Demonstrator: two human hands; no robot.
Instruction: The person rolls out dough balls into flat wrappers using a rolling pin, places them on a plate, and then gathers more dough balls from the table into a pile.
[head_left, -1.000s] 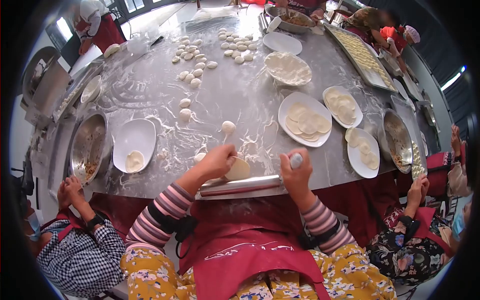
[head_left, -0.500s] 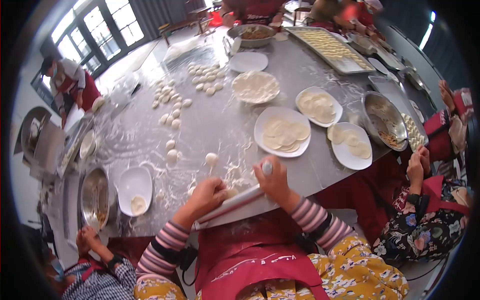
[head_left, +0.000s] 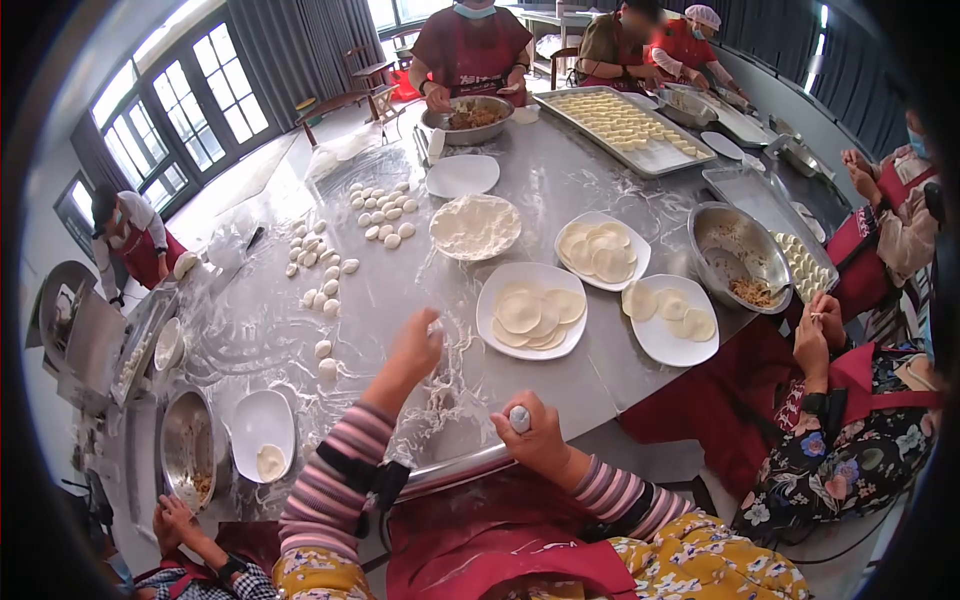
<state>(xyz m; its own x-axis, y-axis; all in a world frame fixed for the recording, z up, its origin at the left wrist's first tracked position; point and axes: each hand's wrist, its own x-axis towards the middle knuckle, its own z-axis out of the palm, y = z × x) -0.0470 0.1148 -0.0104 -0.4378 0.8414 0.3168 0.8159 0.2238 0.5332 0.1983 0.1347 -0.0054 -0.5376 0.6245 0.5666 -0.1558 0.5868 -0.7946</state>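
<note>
My left hand (head_left: 415, 347) is raised over the floured metal table, its fingers closed around a small whitish piece of dough (head_left: 435, 326) that is mostly hidden. Near the table's front edge, my right hand (head_left: 540, 437) is wrapped round a rolling pin, whose rounded grey end (head_left: 519, 418) sticks up out of the fist. Ahead and to the right lies a white plate of thin round dough wrappers (head_left: 530, 318). Two small dough balls (head_left: 327, 368) rest on the table left of my left hand.
Behind are a bowl of flour (head_left: 475, 227) and more dough balls (head_left: 380, 212). Two more wrapper plates (head_left: 675, 345) and a steel filling bowl (head_left: 740, 255) stand right. At left are another steel bowl (head_left: 190, 440) and a white plate (head_left: 262, 425). Co-workers surround the table.
My left hand has moved up and away from the table's front edge. A dough ball that lay alone ahead of it no longer shows there. The right hand still grips the rolling pin. The view has tilted up.
</note>
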